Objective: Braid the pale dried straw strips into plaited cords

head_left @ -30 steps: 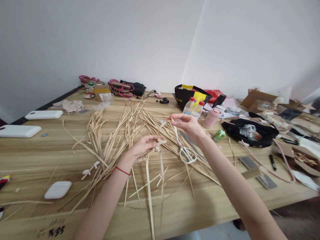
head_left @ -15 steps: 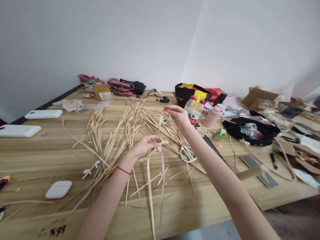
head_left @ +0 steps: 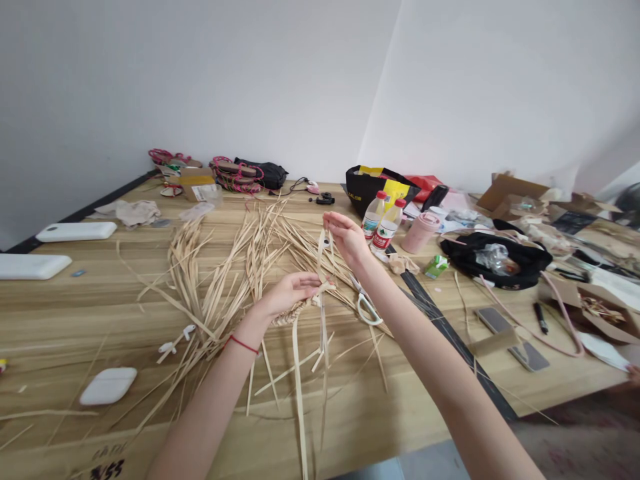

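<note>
My left hand (head_left: 296, 292), with a red cord at the wrist, pinches a woven straw braid (head_left: 287, 316) near its working end. Above and to the right, my right hand (head_left: 346, 239) is closed on a flat straw strip (head_left: 321, 257) that runs down to the braid. More strip ends hang from the braid toward the table's front edge, one long straw strand (head_left: 299, 400) among them. Behind the hands spreads a pile of loose straw (head_left: 263, 247). White-handled scissors (head_left: 369, 310) lie just under my right forearm, partly covered by it.
Two water bottles (head_left: 385, 227), a pink cup (head_left: 421, 232) and a black bag (head_left: 495, 260) stand right of my hands. A white earphone case (head_left: 109, 386) and loose earbuds (head_left: 175, 340) lie at left. Sandals (head_left: 235, 175) sit at the back. A person's hand (head_left: 634, 375) shows at the right edge.
My right hand has shifted slightly left and down with the strip. The whole view has turned a little to the right, and my left hand keeps its grip.
</note>
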